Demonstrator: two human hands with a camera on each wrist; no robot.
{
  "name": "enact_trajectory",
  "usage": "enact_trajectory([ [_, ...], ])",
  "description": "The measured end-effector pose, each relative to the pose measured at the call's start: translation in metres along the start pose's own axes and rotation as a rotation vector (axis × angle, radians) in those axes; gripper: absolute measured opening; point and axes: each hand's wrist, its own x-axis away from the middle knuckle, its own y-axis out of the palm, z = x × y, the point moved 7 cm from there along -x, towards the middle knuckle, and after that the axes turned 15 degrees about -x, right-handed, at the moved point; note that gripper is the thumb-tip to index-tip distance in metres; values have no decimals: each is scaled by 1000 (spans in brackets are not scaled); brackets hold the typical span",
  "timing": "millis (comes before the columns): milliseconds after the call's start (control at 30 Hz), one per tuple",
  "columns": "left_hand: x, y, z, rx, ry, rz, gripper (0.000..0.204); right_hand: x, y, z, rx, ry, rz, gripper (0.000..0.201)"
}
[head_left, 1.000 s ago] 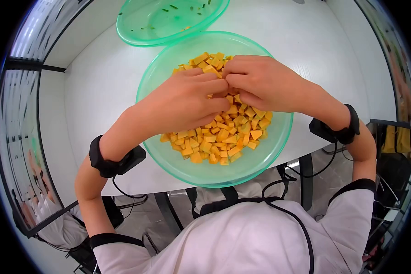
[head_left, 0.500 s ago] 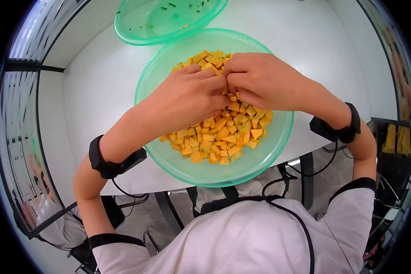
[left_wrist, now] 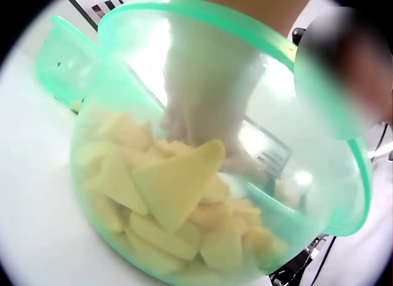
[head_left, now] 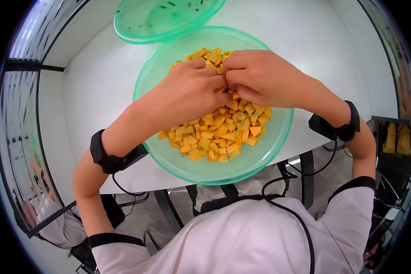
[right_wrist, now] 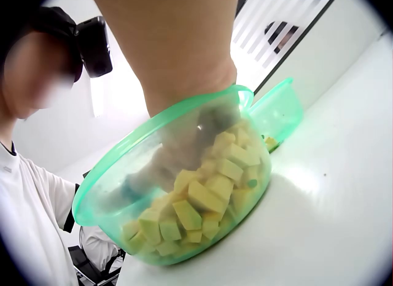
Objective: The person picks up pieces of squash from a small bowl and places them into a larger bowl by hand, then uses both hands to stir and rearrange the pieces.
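A large translucent green bowl (head_left: 255, 166) holds a heap of diced orange pieces (head_left: 221, 132), which look like pumpkin. Over the heap, my left hand (head_left: 187, 91) reaches in from the left with bent fingers. My right hand (head_left: 262, 77) comes from the right, its fingers curled down, and the two hands meet fingertip to fingertip near the bowl's middle. Their fingertips are hidden among the pieces, so I cannot tell what they pinch. Through the bowl's side, the left wrist view shows pale wedges (left_wrist: 178, 181) close up, and the right wrist view shows the cubes (right_wrist: 206, 197) piled against the wall.
Behind the large bowl stands a second green bowl (head_left: 169, 20) with a few dark green bits in it. Both are on a white table (head_left: 324, 64) with upright side panels. Black wrist cameras (head_left: 116, 155) trail cables near the table's front edge.
Both hands stay in the bowl over the pieces. The left hand's fingers have drawn in slightly and shifted a little toward the far side. The whole view has drifted slightly.
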Motion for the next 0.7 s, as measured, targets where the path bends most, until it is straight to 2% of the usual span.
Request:
enact_trajectory([
  [233,0,2,-3,92,28,55,12,0,0,0,-18,-15,-1,8],
  [433,1,6,-1,104,88,52,14,0,0,1,-23,-11,4,7],
  [700,-2,3,-6,150,60,-9,15,0,1,2,-14,-9,18,5],
])
